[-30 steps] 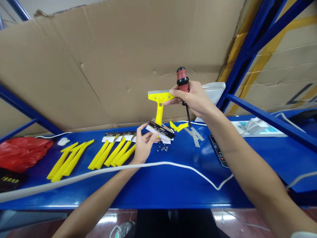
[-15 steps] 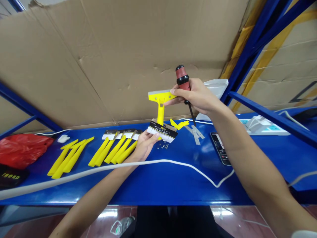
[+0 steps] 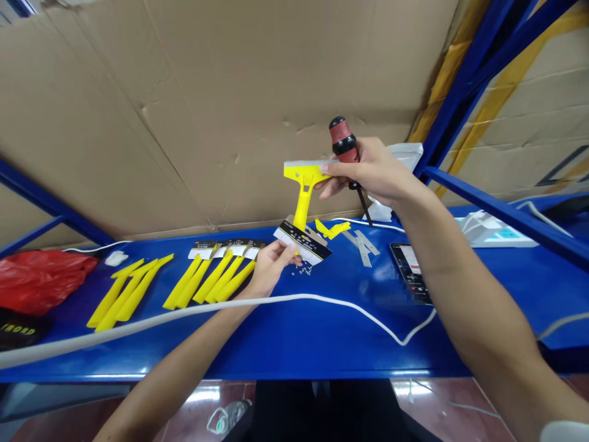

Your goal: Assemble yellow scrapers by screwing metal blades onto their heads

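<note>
A yellow scraper (image 3: 302, 210) with a metal blade along its head is held upright between my two hands. My left hand (image 3: 270, 265) is closed on its lower handle, where a black-and-white header card (image 3: 302, 242) is slipped around it. The fingers of my right hand (image 3: 368, 169) pinch the right end of the scraper head. That same hand also keeps a red-and-black screwdriver (image 3: 343, 140) in its grip, shaft pointing down. Below lie several small screws and nuts (image 3: 302, 270), yellow clamp pieces (image 3: 332, 229) and flat metal blades (image 3: 363, 248).
Yellow handles (image 3: 124, 294) lie at left, beside carded scraper handles (image 3: 214, 279). A red plastic bag (image 3: 43, 276) sits far left, a phone (image 3: 409, 273) and power strip (image 3: 506, 234) at right. A white cable (image 3: 294, 299) crosses in front; cardboard (image 3: 230, 110) stands behind.
The scraper head has shifted slightly right and up, tilting its handle a little. My right hand and the screwdriver have moved along with it; my left hand stays on the handle.
</note>
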`<state>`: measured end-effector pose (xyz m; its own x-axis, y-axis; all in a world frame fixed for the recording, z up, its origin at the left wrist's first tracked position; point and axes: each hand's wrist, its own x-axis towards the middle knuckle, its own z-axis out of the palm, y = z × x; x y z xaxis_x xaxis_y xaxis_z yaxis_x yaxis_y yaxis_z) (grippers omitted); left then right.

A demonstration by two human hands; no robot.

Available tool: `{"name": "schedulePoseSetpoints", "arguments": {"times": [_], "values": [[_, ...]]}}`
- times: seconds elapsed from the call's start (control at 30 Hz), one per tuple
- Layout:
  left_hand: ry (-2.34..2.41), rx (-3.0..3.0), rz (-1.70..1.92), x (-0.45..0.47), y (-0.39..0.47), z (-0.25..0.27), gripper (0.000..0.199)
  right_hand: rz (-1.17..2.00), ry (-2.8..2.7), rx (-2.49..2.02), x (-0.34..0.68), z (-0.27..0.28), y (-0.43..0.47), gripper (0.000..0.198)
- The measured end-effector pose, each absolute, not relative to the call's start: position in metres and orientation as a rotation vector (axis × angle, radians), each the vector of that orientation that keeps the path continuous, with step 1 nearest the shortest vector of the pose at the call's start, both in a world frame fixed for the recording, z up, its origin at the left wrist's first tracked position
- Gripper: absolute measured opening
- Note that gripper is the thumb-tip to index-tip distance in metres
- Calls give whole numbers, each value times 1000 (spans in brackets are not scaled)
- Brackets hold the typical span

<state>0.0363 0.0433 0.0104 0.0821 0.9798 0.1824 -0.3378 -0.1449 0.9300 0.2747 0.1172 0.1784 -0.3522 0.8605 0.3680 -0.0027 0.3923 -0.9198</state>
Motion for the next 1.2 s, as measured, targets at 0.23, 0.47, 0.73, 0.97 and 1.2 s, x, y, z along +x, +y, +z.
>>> {"name": "schedulePoseSetpoints", "arguments": {"times": [0.23, 0.47, 0.73, 0.97, 1.2], "values": [[737, 1153, 1333, 35, 39, 18, 43, 968, -1733, -803, 273, 182, 108, 45], [749, 1214, 1265, 36, 34, 20, 34, 913, -1868, -858, 271, 184, 96, 45], [705, 1279, 1209, 32, 27, 29, 36, 826, -2235, -766, 262, 177, 94, 51], [765, 1242, 1135, 35, 23, 31, 61, 676, -2464, -668, 251, 174, 90, 49], [728, 1164, 1136, 35, 22, 38, 54, 727, -2445, -692, 250, 169, 93, 53]]}}
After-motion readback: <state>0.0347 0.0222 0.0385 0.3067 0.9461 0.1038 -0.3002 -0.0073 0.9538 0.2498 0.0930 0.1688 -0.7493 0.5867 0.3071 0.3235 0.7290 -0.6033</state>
